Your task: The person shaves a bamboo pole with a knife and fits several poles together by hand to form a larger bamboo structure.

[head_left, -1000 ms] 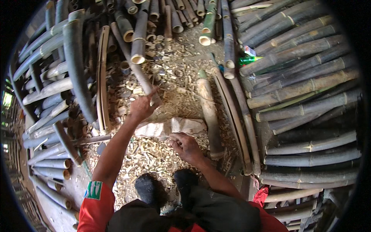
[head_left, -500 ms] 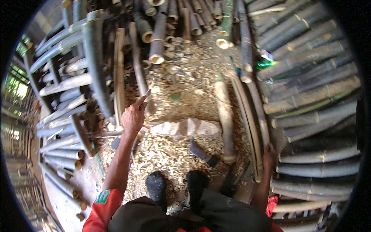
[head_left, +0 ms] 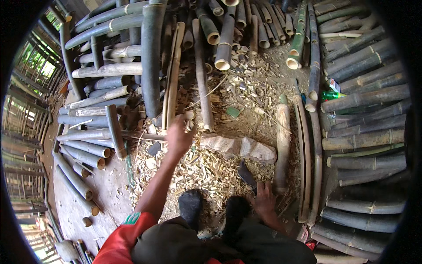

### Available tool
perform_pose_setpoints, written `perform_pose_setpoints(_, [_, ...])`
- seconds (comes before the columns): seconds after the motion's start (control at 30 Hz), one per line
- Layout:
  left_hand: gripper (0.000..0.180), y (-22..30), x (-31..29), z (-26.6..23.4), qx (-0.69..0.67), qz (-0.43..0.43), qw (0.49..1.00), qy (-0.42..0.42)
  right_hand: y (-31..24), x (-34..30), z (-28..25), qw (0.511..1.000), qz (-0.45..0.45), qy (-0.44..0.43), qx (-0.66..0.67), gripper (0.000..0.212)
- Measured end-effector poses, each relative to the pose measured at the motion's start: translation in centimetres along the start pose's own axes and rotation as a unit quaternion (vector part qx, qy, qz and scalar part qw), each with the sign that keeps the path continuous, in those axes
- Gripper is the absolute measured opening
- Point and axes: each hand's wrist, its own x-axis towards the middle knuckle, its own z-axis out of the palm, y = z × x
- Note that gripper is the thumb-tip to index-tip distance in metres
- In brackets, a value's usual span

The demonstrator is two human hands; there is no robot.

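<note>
My left hand [head_left: 178, 135], slightly blurred, is over the left end of a pale chopped wood block [head_left: 239, 147]. Its finger and thumb look apart. Just beyond it, a thin curved bamboo strip [head_left: 209, 93] appears separate from the fingers, near an upright bamboo pole [head_left: 202, 79]. My right hand [head_left: 265, 200] is down by my right foot, fingers curled over the handle end of a short, dark-bladed chopping knife [head_left: 246, 173]. That grip is partly hidden. A pale shaved bamboo length [head_left: 282, 147] lies right beside the knife.
Wood chips [head_left: 198, 169] cover the ground around my feet. Stacked bamboo poles [head_left: 369, 105] line the right side, with a green bottle [head_left: 332, 95] beside them. Split bamboo pieces [head_left: 303, 163] lie lengthwise nearer. A bamboo rack [head_left: 151, 61] stands left, above several cut lengths [head_left: 83, 154].
My right hand has left the bamboo pole on the right and come to the knife's handle. My left hand has drawn back, and the thin strip has come away from it. The view has shifted left.
</note>
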Motion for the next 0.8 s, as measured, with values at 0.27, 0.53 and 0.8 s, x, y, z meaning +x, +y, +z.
perform_pose_setpoints(0.27, [0.073, 4.9, 7.2, 5.0, -0.070, -0.201, 0.959, -0.189, 3.2, 1.7, 3.1, 0.999, -0.027, 0.006, -0.027, 0.057])
perform_pose_setpoints(0.53, [0.078, 4.5, -4.2, -4.0, -0.677, -0.181, 0.683, -0.203, -5.9, 6.8, -5.3, 0.935, -0.111, -0.030, 0.335, 0.038])
perform_pose_setpoints(0.8, [0.059, 8.9, -12.7, -3.0, -0.614, -0.168, 0.734, -0.235, -13.1, 13.2, -3.5, 0.855, -0.161, -0.109, 0.481, 0.067])
